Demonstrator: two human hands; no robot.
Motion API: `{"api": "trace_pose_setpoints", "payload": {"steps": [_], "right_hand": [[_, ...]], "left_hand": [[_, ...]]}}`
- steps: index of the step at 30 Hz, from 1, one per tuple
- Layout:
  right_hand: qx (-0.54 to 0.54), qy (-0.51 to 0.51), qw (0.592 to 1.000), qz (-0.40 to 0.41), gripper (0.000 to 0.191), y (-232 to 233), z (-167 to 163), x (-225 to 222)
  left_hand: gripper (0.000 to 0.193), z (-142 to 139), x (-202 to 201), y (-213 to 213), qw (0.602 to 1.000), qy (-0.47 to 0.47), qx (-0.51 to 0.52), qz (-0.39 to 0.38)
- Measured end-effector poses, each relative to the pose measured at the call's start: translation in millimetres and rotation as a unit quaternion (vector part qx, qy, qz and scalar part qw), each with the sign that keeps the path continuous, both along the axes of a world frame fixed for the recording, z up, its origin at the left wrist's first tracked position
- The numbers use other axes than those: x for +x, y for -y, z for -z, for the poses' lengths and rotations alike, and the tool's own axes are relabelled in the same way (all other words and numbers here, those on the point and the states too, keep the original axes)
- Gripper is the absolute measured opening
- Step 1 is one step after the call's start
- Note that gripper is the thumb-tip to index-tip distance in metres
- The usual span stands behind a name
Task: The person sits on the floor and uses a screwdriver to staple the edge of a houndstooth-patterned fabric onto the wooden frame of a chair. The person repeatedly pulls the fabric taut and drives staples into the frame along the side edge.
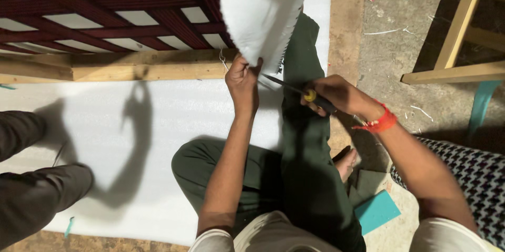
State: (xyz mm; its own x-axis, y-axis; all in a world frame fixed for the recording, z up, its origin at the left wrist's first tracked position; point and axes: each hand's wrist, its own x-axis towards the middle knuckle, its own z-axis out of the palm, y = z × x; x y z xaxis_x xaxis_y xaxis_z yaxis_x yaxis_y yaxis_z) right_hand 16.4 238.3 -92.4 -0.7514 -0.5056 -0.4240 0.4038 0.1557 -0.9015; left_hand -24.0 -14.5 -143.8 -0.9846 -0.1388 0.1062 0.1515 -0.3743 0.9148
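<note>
1. At the far left, another person's dark-trousered legs (37, 189) are being kept on the white foam sheet (158, 126), well apart from the hands.
2. Above the sheet, a dark red latticed frame (105, 10) with pale panels is being supported on a wooden batten (131, 65).
3. The left hand (243, 81) is being closed around the lower edge of a white upholstery panel (258, 10), which is being held up and tilted over the frame's right end; the fingers are pressed together, pinching the panel's edge near a row of dark fringe or staples, too blurred to tell apart.
4. The right hand (336, 96), with a red thread band (381, 121) at the wrist, is being wrapped shut on a screwdriver-like tool (300, 91) with a yellow collar and dark handle; its thin shaft is being pointed at the panel's edge, just beside the left fingers.
5. The person's green-trousered legs (305, 168) are lying below the tool, with a bare foot (347, 162) near teal offcuts (376, 211) and a houndstooth fabric (473, 178) at the right.
6. Judged risk: the tip is being worked close to the pinching fingers, so a slip could jab them or drop onto the thigh; hard prying could tear the covering.
</note>
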Motion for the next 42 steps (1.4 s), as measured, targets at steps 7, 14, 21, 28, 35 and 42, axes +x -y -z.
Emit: {"api": "trace_pose_setpoints", "payload": {"steps": [7,14,21,28,35,42], "right_hand": [[0.001,-0.052,0.996,0.078,0.039,-12,-8,59],[-0.053,-0.025,0.96,0.272,0.035,19,5,127],[-0.092,-0.065,0.927,0.357,0.037,43,10,168],[0.006,-0.283,0.907,0.313,0.033,37,-30,165],[0.243,-0.5,0.817,0.152,0.032,23,-23,89],[0.181,-0.65,0.731,0.105,0.044,12,-15,50]], "left_hand": [[0.041,-30,41,3,0.981,-0.066,-0.124,-0.137],[0.083,-86,29,-14,0.911,-0.205,-0.341,-0.112],[0.009,-86,24,-10,0.961,-0.055,-0.243,-0.118],[0.016,-45,44,-50,0.922,-0.086,-0.357,-0.125],[0.055,-20,43,-87,0.845,-0.205,-0.484,-0.095],[0.057,4,37,-81,0.787,-0.22,-0.571,-0.085]]}}
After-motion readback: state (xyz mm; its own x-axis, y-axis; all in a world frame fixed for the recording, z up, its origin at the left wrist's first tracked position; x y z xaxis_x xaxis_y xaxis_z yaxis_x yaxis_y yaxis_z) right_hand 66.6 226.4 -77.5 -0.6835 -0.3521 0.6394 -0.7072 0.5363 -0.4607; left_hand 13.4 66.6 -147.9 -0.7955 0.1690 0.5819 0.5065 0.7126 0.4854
